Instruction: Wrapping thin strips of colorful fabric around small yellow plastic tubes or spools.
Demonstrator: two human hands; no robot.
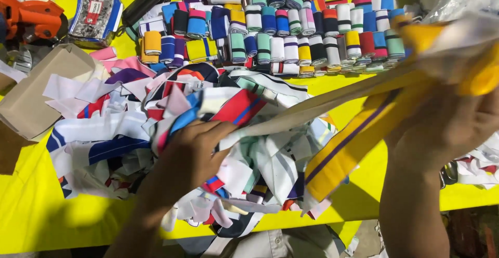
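1. Bright yellow covers the worktable (41, 206), and nearly all of it is buried under cloth, so bare patches show only at the near edge and corners.
2. Along the far side, small rolled bands of striped knit (291, 29) sit packed in rows, kept apart from the loose heap of cut strips (125, 128) in the middle.
3. The left hand (192, 151) rests on that heap, fingers curled down and pinching the near end of a pale strip (312, 107).
4. The right hand (447, 123) is raised at the right, fingers closed around the strip's other end together with a yellow band with a purple stripe (348, 149), which hangs slanting over the table.
5. Held between both hands, the pale strip runs taut above the pile, clear of the tangle.
6. A flattened cardboard piece (36, 91) lies at the left, with an orange tool (31, 16) behind it.
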